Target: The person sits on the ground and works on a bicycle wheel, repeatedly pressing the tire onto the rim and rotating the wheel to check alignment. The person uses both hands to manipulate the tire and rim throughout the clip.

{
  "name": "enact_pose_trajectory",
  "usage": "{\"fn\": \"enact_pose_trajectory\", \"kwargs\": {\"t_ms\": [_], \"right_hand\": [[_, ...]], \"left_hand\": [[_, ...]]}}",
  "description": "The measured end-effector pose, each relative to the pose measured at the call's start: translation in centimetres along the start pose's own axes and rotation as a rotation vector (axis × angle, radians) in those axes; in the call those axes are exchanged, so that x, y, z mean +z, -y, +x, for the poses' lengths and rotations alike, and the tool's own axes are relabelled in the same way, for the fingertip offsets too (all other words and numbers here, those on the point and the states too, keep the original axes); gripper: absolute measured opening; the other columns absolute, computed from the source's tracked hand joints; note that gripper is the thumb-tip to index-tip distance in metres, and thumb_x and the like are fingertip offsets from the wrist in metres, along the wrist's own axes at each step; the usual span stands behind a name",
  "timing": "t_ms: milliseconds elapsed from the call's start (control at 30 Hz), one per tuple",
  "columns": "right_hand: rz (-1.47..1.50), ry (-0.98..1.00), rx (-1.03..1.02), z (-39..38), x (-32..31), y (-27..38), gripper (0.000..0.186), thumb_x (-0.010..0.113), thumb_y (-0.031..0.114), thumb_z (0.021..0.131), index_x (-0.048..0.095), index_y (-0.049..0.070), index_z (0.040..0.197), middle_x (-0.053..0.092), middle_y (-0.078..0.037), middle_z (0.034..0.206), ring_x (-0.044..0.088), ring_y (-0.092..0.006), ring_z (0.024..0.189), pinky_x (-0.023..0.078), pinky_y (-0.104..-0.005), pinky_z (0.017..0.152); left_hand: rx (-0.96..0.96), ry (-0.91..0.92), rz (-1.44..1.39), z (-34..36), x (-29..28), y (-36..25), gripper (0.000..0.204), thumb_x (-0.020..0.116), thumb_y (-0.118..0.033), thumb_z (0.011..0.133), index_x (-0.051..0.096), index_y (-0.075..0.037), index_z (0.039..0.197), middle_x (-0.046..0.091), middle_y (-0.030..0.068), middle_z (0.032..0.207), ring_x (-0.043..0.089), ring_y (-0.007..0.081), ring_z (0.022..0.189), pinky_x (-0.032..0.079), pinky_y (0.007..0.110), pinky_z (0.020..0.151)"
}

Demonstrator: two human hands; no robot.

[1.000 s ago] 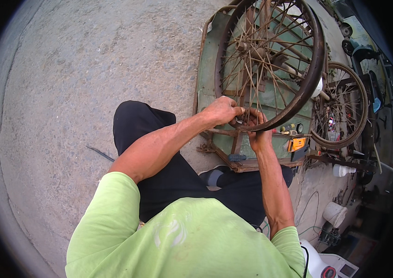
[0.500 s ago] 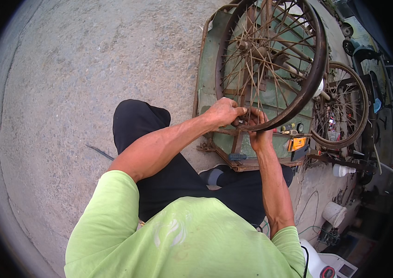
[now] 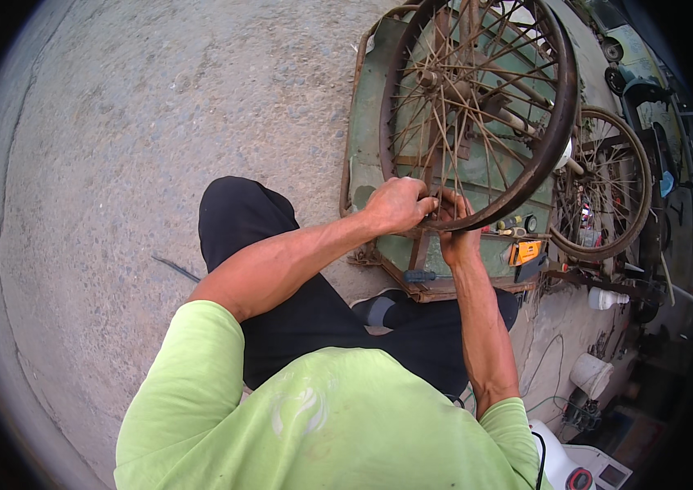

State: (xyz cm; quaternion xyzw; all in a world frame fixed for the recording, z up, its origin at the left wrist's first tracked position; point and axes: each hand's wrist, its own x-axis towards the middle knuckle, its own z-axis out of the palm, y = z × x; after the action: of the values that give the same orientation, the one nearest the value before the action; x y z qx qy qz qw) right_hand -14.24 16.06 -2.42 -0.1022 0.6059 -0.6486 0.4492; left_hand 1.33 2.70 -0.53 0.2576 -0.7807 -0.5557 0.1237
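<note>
A rusty spoked bicycle wheel [image 3: 547, 139] stands upright in a green metal stand [image 3: 363, 147] before me. My left hand [image 3: 395, 204] is closed on the wheel's near rim at its lowest part. Just to its right, my right hand [image 3: 457, 233] grips the same rim from below, fingers curled over it. Whether either hand also holds a small tool is hidden. My knees in black trousers are below the hands.
A second spoked wheel [image 3: 604, 184] leans at the right. An orange box [image 3: 524, 251] and small tools lie on the stand's base. A white bottle [image 3: 605, 299], a white bucket [image 3: 591, 375] and cables lie on the concrete ground at the right.
Both hands stay on the rim at the same spot; only slight shifts of the fingers and of the view show.
</note>
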Motion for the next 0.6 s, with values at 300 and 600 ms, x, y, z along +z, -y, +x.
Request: {"fn": "enact_pose_trajectory", "kwargs": {"t_ms": [300,600], "right_hand": [[-0.051,0.053,0.016,-0.3,1.1,1.0,0.036,0.056,0.030,0.103,0.065,0.002,0.125,0.070,-0.011,0.120,0.068,-0.0234,0.109,0.053,-0.0373,0.094],[-0.019,0.020,0.000,-0.4,0.2,0.6,0.037,0.059,0.030,0.103,0.064,0.003,0.128,0.069,-0.010,0.122,0.068,-0.0232,0.109,0.056,-0.0372,0.090]], "left_hand": [[0.253,0.089,0.060,1.4,-1.4,1.8,0.034,0.071,-0.029,0.092,0.071,0.003,0.104,0.072,0.0261,0.095,0.069,0.0439,0.094,0.053,0.051,0.080],[0.235,0.124,-0.006,1.7,-1.6,1.4,0.044,0.074,-0.029,0.091,0.065,0.000,0.123,0.072,0.0256,0.102,0.069,0.0432,0.098,0.053,0.049,0.084]]}}
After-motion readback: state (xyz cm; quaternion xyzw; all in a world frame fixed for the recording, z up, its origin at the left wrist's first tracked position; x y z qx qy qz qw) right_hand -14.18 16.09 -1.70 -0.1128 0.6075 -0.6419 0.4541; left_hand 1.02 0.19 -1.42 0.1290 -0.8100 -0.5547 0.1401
